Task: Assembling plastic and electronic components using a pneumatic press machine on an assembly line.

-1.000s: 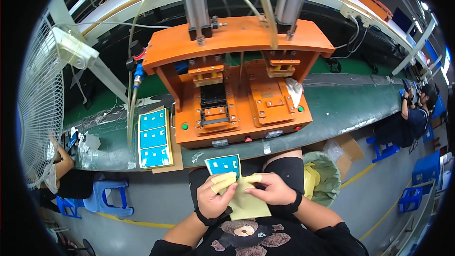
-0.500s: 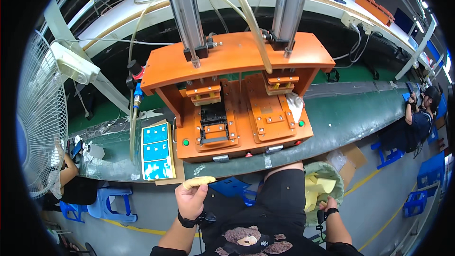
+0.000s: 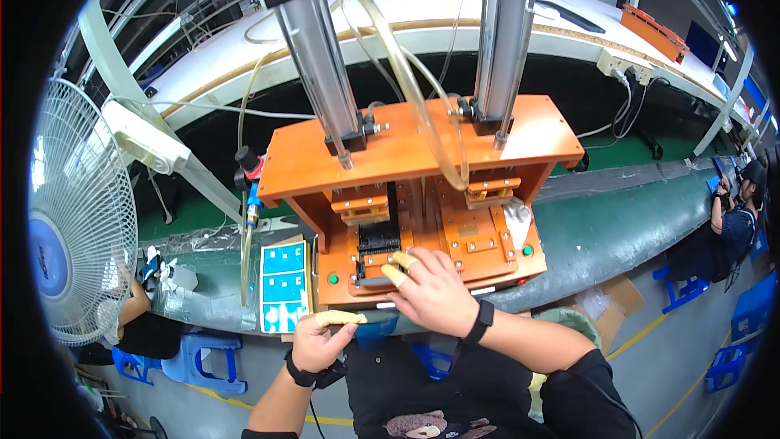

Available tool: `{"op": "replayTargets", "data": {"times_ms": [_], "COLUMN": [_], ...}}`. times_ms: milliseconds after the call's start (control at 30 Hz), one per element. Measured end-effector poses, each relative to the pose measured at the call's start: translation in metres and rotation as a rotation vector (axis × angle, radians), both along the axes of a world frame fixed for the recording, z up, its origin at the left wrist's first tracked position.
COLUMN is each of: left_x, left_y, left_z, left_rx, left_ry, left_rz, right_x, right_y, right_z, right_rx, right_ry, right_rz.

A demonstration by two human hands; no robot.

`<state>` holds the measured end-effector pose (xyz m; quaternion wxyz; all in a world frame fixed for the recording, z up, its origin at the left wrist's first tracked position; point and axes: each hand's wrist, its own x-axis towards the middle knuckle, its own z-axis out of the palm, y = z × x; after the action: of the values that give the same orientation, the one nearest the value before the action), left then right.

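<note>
Head view. Orange pneumatic press fixture (image 3: 422,195) sits on a green worktop (image 3: 617,228), two upright air cylinders (image 3: 321,57) above it, clear hoses looping between them.

Right hand (image 3: 431,289) reaches onto the left nest of the fixture; fingertips (image 3: 396,275) in yellowish finger cots rest on the front edge of the black nest block (image 3: 378,248). Fingers spread and lightly curled, grip loose; whether a small part lies under the fingertips cannot be told, the hand covers that spot. Black band on the wrist.

Left hand (image 3: 321,341) is low, near the worktop's front edge, loosely closed with a cotted index finger (image 3: 340,318) pointing right; a blue piece (image 3: 375,327) shows just beside it, but whether the hand grips it cannot be told.

Stack of blue-and-white printed cards (image 3: 284,289) lies flat just left of the fixture. Two green buttons on the fixture front, one at the left (image 3: 332,279), one at the right (image 3: 527,250).

Judgement: seating work at the left nest. Done well, the piece would be pressed flat and square against the nest stops, and both hands kept clear of the ram path before any button is touched.

White fan (image 3: 77,219) far left; another person (image 3: 735,223) seated far right.
</note>
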<state>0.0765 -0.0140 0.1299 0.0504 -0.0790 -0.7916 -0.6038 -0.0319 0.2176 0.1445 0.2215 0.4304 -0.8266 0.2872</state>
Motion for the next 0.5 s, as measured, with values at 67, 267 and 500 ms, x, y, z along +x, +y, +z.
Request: {"op": "replayTargets", "data": {"times_ms": [67, 267, 500], "left_x": [-0.005, -0.050, -0.114], "left_y": [-0.007, -0.034, -0.027], "left_z": [0.005, 0.002, 0.008], "left_rx": [0.219, 0.282, 0.135], "left_ry": [-0.160, -0.082, -0.131], "left_rz": [0.031, 0.080, 0.126], "right_x": [-0.014, -0.028, 0.002], "right_y": [-0.003, 0.038, 0.245], "right_z": [-0.009, 0.031, -0.001], "right_rx": [0.047, -0.250, -1.350], "right_ry": [-0.009, -0.111, -0.870], "right_rz": [0.087, 0.159, 0.271]}}
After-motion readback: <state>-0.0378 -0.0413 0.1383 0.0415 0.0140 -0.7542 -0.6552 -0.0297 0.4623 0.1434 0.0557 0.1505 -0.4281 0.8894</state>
